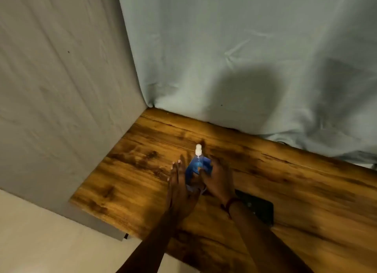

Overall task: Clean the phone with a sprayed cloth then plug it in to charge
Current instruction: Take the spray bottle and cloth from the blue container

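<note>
Nearest me, the phone [258, 208] lies flat on the counter [306, 191], partly under my right wrist; I judge it rigid and slick, best taken by its long edges. Just beyond, my left hand [179, 183] is spread flat beside the spray bottle [197, 164], while my right hand [219, 180] curls against its other side; whether it truly grips I cannot tell. A pale cloth [192, 188] seems bunched between them. Behind hangs a curtain [244, 58].
</note>
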